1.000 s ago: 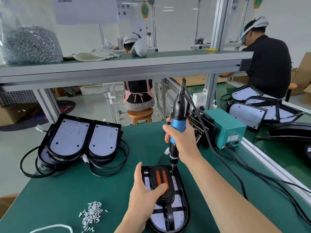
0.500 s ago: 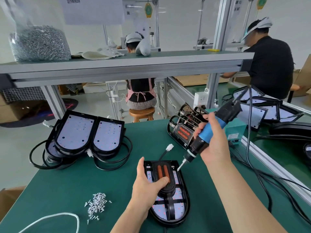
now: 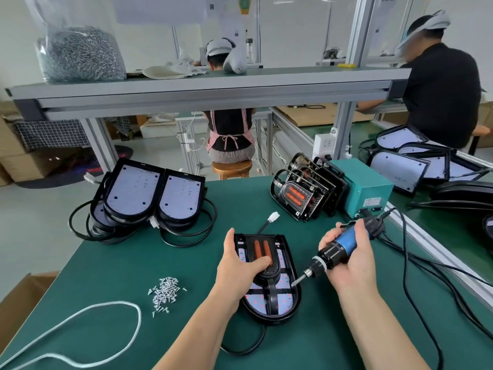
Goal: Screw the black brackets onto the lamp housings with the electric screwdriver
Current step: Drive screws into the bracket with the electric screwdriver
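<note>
A black lamp housing (image 3: 286, 300) lies flat on the green table in front of me, with a black bracket (image 3: 266, 252) bearing two orange strips set on it. My left hand (image 3: 240, 265) holds the housing's left edge, the thumb pressing on the bracket. My right hand (image 3: 349, 257) grips the blue and black electric screwdriver (image 3: 338, 249), which is tilted low with its bit tip just above the housing's right side. A heap of small silver screws (image 3: 165, 291) lies to the left of the housing.
Lamp housings with coiled cables (image 3: 152, 198) are stacked at the back left. More brackets (image 3: 301, 196) lean against a teal power box (image 3: 368, 190) at the back right. The screwdriver's black cables (image 3: 426, 265) trail right. A white cord (image 3: 80, 324) loops near left. Two people sit beyond.
My right hand has swung the screwdriver from upright at the housing's far end down to a low tilt beside its right side. The left hand has kept its hold on the housing and bracket.
</note>
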Tool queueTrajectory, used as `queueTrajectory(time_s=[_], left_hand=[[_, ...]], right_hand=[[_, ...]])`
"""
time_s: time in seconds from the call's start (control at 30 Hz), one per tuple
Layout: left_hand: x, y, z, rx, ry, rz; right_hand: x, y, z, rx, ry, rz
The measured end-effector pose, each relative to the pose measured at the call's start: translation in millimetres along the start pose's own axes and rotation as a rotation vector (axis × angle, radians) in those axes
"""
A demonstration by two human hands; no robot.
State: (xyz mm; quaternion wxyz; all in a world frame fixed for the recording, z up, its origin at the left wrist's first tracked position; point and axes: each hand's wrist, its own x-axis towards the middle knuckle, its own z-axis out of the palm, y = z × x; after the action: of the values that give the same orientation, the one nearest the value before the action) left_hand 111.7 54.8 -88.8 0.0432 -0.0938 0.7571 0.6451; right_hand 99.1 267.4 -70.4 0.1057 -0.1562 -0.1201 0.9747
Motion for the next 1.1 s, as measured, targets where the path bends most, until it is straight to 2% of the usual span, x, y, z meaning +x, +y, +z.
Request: queueTrajectory(time_s=[0.17,0.4,0.57,0.63,0.77,0.9,1.1], left_hand=[[-4,5,2,0.066,0.007,0.014],[-19,12,-3,0.334,0.058,0.065],[-20,13,-52,0.545,0.274,0.151],[-22,11,-83,0.632,0.303,0.143],[-26,10,-121,0.866,0.109,0.095],[-23,9,-127,1.147,-0.042,0.143],[-16,20,-124,1.292,-0.153,0.141]], right_hand=[[4,6,-14,-0.045,-0.012,0.044],[12,6,-22,-0.108,-0.080,0.037],[16,7,-25,-0.130,-0.107,0.054],[17,7,-26,-0.135,-0.113,0.063],[17,8,-25,-0.137,-0.111,0.068],[17,8,-26,-0.139,-0.119,0.078],[17,8,-26,-0.146,-0.138,0.071]])
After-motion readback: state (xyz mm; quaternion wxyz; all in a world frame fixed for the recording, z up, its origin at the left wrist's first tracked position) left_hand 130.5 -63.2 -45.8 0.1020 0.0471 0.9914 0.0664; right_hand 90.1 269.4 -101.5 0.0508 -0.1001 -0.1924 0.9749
